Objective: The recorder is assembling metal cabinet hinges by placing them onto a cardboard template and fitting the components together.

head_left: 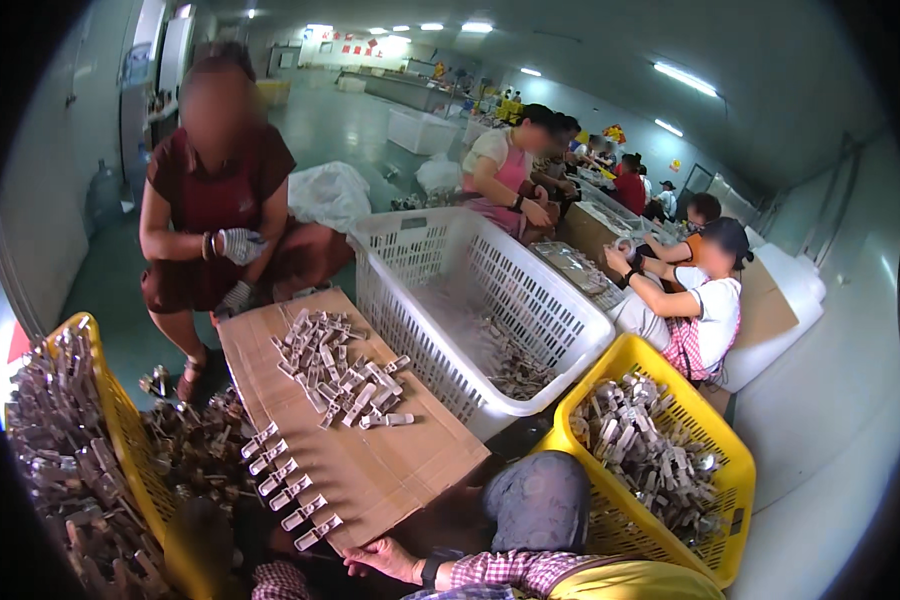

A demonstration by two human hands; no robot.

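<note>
My right hand is at the near corner of a brown cardboard sheet, its fingers closed on the edge. Of my left arm only a checkered sleeve shows at the lower edge; the hand is lost in shadow. Several metal clips lie in a slanting row along the sheet's left edge, spaced apart. A loose heap of similar clips covers the sheet's far part. Across from me a person squats in dark red clothing, with gloved hands by the sheet's far end.
Yellow baskets full of metal clips stand at left and right. A white crate with metal parts stands beyond the sheet. More metal pieces lie between the left basket and the sheet. Other people work along tables at far right.
</note>
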